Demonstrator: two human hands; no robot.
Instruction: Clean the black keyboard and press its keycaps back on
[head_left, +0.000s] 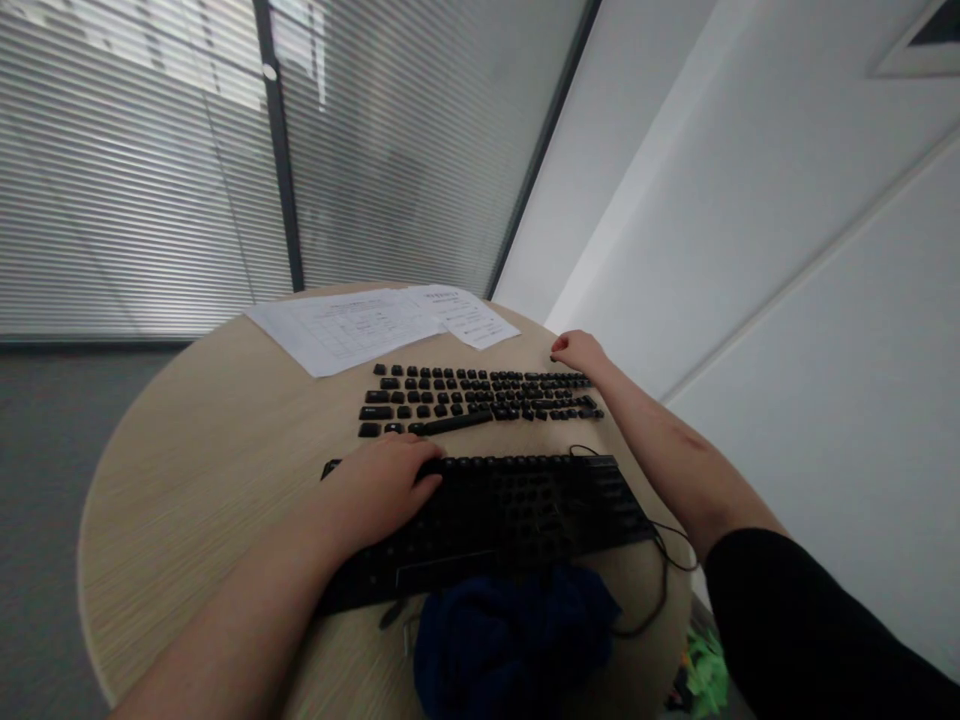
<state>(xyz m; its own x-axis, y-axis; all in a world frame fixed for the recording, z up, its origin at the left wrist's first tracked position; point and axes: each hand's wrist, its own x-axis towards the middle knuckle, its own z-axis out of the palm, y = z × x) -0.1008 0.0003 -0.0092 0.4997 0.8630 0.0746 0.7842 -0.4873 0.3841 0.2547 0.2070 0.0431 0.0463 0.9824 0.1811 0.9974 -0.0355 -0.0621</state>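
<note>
A black keyboard (465,520), most of its keys off, lies across the near part of the round table. My left hand (382,485) rests on its left side, fingers curled over the far edge and thumb on the frame. Beyond it, loose black keycaps (424,398) are laid out in rows, with a long spacebar (454,422) at a slant in the nearest row. Past the right end of the farthest row, my right hand (581,350) pinches a small black keycap (553,358) close to the tabletop.
Printed paper sheets (352,325) lie at the table's far side. A dark blue cloth (510,640) is bunched in front of the keyboard, beside a small dark tool (392,613). The keyboard's cable (664,580) loops at the right. A white wall (750,250) stands close on the right.
</note>
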